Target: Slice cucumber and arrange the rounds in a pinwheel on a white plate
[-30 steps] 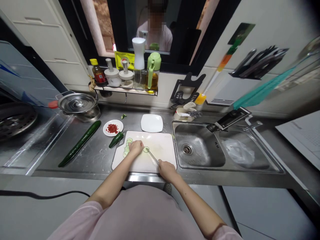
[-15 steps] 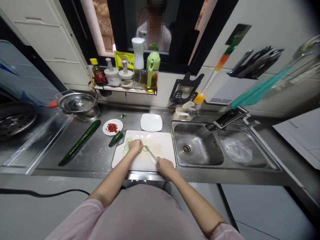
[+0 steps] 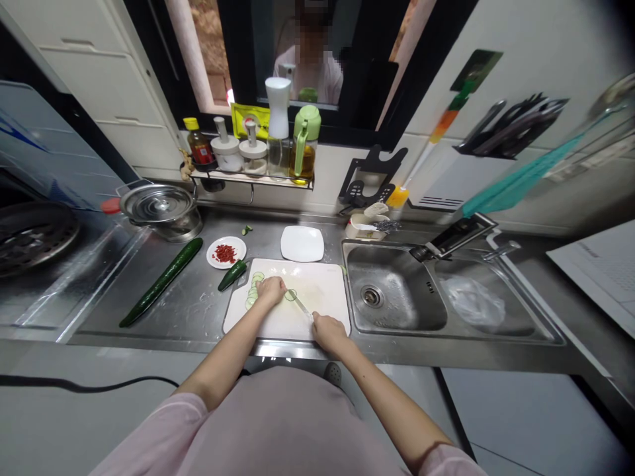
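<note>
From the head view, I see the white board (image 3: 322,301) lying on the steel desk (image 3: 191,327), with both of the person's hands over it. The right hand (image 3: 329,330) is closed round the handle of a knife (image 3: 304,309), near the board's right front part, and the blade slants toward the board's middle. At its tip is a lone slice (image 3: 290,295) of cucumber; I can't tell whether it lies under the blade or clings to it. The left hand (image 3: 270,289) bends its fingers just left of that, above the board; whether they pinch anything, I can't tell. More slices (image 3: 251,301) overlap in a row along the board's left part, partly covered by this hand.

Just off the board's far left corner lies a short cucumber (image 3: 231,275), and behind it stands a dish (image 3: 241,245) of red bits (image 3: 225,254). Well left of the board, a long cucumber (image 3: 161,282) lies slantwise. A square plate (image 3: 302,244) sits just behind the board, and the sink (image 3: 404,314) opens on its right.
</note>
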A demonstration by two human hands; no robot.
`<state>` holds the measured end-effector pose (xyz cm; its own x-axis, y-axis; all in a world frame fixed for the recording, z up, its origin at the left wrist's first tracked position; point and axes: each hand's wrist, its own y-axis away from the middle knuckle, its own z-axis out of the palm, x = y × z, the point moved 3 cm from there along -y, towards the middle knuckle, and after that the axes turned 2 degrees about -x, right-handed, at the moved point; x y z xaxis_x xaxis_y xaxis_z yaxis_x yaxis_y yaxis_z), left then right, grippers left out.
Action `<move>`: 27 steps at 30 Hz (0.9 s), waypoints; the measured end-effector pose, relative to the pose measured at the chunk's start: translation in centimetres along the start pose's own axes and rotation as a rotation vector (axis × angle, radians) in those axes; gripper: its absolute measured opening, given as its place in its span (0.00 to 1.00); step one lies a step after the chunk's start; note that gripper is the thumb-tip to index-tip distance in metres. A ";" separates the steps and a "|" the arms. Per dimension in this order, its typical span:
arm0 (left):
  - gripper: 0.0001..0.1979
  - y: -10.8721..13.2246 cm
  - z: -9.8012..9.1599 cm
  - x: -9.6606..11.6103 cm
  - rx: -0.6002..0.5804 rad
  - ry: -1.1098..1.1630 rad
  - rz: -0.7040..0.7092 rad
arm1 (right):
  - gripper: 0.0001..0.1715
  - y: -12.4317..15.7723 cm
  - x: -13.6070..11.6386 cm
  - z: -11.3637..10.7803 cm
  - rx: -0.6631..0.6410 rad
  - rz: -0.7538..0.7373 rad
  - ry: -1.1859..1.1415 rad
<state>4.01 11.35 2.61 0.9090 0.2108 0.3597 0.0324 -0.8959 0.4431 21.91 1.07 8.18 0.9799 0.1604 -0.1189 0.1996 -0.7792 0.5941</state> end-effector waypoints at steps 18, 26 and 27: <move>0.07 0.0 0.0 0.0 0.002 -0.008 0.005 | 0.18 0.3 0.3 0.2 0.004 0.017 -0.005; 0.06 0.0 0.1 -0.1 0.021 0.010 0.000 | 0.17 1.6 1.5 1.5 -0.015 0.033 0.001; 0.06 0.0 0.1 -0.1 0.021 0.012 0.000 | 0.17 1.7 1.6 1.6 -0.012 0.035 0.004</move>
<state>3.98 11.25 2.50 0.9040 0.2151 0.3696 0.0411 -0.9039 0.4257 23.83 -0.98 7.68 0.9862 0.1357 -0.0944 0.1651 -0.7768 0.6077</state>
